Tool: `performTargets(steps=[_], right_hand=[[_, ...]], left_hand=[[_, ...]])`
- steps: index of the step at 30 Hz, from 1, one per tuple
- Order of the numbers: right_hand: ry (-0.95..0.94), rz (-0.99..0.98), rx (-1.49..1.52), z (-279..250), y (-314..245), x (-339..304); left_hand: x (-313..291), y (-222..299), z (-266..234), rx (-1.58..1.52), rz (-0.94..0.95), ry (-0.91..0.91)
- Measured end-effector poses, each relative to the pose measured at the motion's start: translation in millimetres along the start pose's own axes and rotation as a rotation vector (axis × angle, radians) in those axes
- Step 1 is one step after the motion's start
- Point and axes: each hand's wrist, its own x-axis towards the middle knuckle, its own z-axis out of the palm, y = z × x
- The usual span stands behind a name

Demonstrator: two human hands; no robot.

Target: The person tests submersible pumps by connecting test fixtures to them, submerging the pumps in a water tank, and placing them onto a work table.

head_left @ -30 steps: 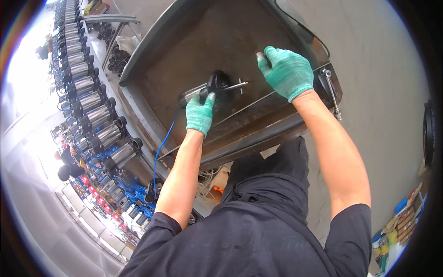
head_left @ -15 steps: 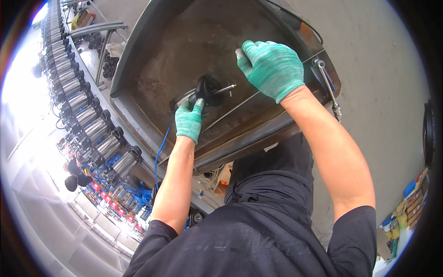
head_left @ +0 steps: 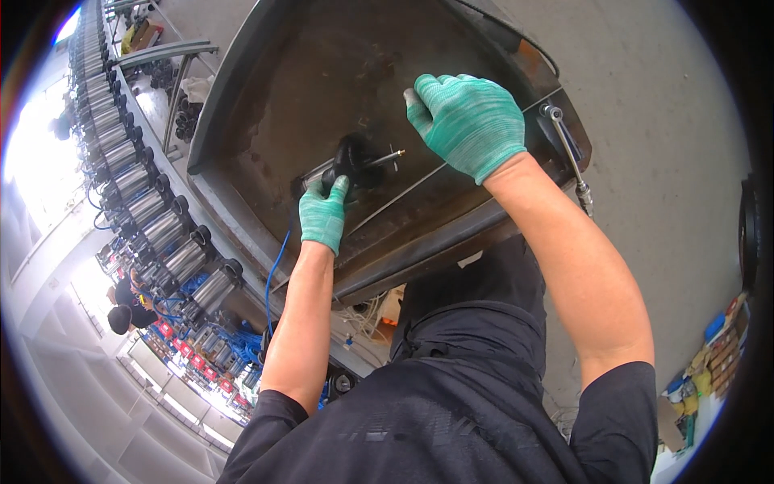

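My left hand (head_left: pixel 322 218), in a green glove, is closed on a pump-like part with a black curved body (head_left: pixel 351 159) and a silver cylinder. Its thumb rests on the black body and the other fingers are mostly hidden. A thin metal rod (head_left: pixel 383 159) with a brass-coloured tip sticks out of this part to the right. From near my left hand a blue cable (head_left: pixel 276 270) runs down. Up and to the right, apart from the part, my right hand (head_left: pixel 472 125) is raised over the metal tray (head_left: pixel 298 89). Its gloved fingers are curled in, hiding whatever they may hold.
On the tray's right edge lies a ratchet wrench (head_left: pixel 568 145). A long row of silver cylinders (head_left: pixel 185 258) with black fittings lines the left side. Another person (head_left: pixel 125 310) is at the far left. Stacked boxes (head_left: pixel 721 355) stand at the far right.
The whole view has shifted slightly left. Both hands keep nearly the same pose, the left still on the pump-like part and the right raised over the tray.
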Motion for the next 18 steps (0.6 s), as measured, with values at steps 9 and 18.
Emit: performTargets(steps=[9, 18], right_hand=[[0.017, 0.000, 0.000, 0, 1, 0], [-0.072, 0.021, -0.035, -4, -1, 1]], left_hand=[[-1, 6, 1, -0.013, -0.013, -0.006], [2, -2, -1, 0.046, 0.029, 0.002]])
